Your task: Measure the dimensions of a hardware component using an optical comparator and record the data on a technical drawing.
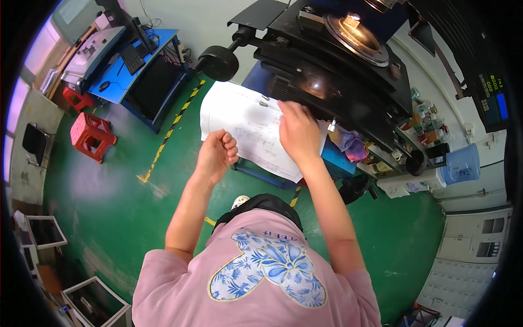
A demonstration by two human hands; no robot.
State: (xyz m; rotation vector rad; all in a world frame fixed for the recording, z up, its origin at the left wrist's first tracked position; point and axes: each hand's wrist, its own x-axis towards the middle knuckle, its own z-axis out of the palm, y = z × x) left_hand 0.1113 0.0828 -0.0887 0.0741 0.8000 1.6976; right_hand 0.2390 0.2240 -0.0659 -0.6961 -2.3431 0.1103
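Note:
A large white sheet of paper (248, 131) with printed line drawings lies below the black measuring machine. My left hand (217, 155) is over its near left edge, fingers curled in; anything inside them is hidden. My right hand (299, 131) is over the sheet's right side, back of the hand up, its fingertips hidden and slightly blurred. Small dark metal pieces (265, 103) lie on the paper just left of those fingers. Above, a small shiny block (352, 22) sits on the machine's lit round glass stage (376, 50).
A black handwheel (218, 63) juts from the machine's left side. A digital readout (493, 90) hangs far right. Purple cloth (348, 143) lies right of the paper, near a blue water jug (461, 164). Red stools (92, 136) and a blue desk (117, 82) stand left.

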